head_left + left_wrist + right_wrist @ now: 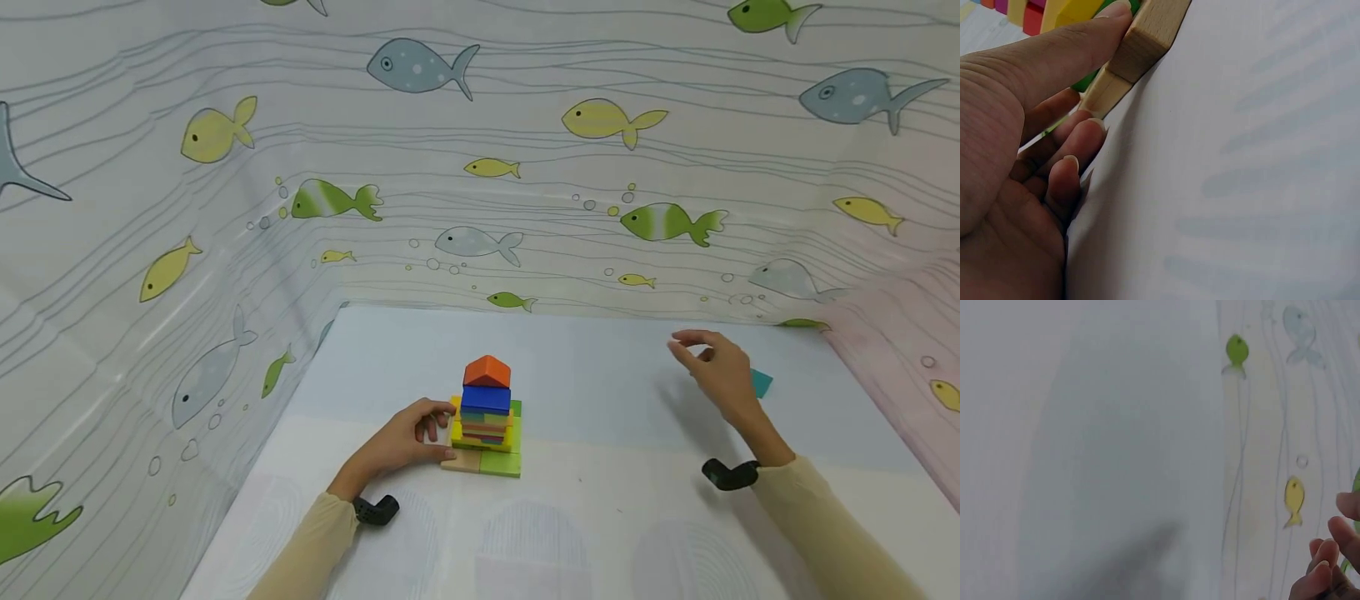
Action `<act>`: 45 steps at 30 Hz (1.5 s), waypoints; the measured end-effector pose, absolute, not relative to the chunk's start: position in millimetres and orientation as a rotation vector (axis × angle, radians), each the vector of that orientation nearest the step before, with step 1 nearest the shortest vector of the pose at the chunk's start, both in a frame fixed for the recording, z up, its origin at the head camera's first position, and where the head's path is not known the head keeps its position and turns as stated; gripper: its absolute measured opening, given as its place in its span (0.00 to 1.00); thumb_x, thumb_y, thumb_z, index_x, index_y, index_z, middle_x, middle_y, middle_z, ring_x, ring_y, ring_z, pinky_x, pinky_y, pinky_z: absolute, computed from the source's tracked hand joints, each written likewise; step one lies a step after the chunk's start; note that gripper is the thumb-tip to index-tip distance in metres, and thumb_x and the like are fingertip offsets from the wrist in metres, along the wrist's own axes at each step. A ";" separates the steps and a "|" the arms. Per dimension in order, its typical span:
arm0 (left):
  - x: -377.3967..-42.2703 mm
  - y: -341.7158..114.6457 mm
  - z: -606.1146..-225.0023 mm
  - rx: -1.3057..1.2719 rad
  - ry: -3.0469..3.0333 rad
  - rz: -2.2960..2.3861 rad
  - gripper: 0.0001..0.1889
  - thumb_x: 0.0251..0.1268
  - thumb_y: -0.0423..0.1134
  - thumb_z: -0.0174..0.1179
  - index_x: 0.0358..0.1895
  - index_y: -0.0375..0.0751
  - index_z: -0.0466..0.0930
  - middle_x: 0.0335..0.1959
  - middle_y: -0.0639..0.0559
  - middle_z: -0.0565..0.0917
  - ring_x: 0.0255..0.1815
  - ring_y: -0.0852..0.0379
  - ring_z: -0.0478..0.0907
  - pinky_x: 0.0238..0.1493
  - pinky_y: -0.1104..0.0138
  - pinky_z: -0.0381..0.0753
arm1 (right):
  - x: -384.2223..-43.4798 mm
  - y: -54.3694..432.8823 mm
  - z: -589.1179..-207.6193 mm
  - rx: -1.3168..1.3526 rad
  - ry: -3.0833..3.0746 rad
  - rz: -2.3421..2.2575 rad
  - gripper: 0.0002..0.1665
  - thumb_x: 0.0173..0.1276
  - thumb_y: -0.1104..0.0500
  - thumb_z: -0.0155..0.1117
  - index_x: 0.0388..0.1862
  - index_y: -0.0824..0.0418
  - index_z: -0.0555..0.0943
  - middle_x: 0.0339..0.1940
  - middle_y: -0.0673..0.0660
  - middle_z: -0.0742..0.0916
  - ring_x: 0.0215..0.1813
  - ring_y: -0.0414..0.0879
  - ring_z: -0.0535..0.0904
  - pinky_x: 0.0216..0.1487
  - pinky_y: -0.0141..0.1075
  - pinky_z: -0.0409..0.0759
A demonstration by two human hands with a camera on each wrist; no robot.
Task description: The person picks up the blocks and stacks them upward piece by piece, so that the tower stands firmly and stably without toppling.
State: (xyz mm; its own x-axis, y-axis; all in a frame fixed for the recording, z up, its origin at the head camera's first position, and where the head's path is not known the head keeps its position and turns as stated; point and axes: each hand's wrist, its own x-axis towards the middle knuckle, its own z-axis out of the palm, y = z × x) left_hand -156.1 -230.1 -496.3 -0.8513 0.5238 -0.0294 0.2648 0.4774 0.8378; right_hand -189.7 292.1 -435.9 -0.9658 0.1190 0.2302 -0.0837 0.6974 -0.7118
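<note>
A small building of wooden toy blocks stands on the table, with an orange triangular block (487, 372) on top of a blue block (485, 400). Thinner coloured blocks are layered beneath, over yellow, green (499, 464) and plain wooden pieces at the base. My left hand (408, 435) grips the base's left side, thumb at the front and index finger farther back. Up close, the thumb (1066, 59) lies against the blocks beside a plain wooden block (1150, 31). Off to the right, my right hand (716, 371) is raised with loosely bent fingers (1329, 562), nothing visible in it.
A teal block (761, 383) lies on the white table (600, 517), partly hidden behind my right hand. Fish-patterned sheeting (555, 192) rises at the back and along both sides. Each wrist wears a black camera band (729, 474).
</note>
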 end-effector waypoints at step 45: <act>-157.2 -230.5 -497.6 0.687 2.464 1.299 0.35 0.57 0.51 0.78 0.67 0.50 0.75 0.49 0.54 0.77 0.40 0.55 0.75 0.39 0.67 0.74 | -184.1 366.7 -460.4 -0.591 -2.728 1.314 0.44 0.71 0.35 0.65 0.72 0.65 0.75 0.65 0.68 0.80 0.41 0.47 0.77 0.32 0.33 0.78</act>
State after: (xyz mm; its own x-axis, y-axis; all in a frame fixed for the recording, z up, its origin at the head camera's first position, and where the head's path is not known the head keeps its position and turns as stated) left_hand -157.2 -230.5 -497.6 -0.8506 0.5254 -0.0185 0.2818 0.4853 0.8277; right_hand -184.1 366.7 -460.4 -0.9250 0.3627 -0.1129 0.3144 0.5640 -0.7636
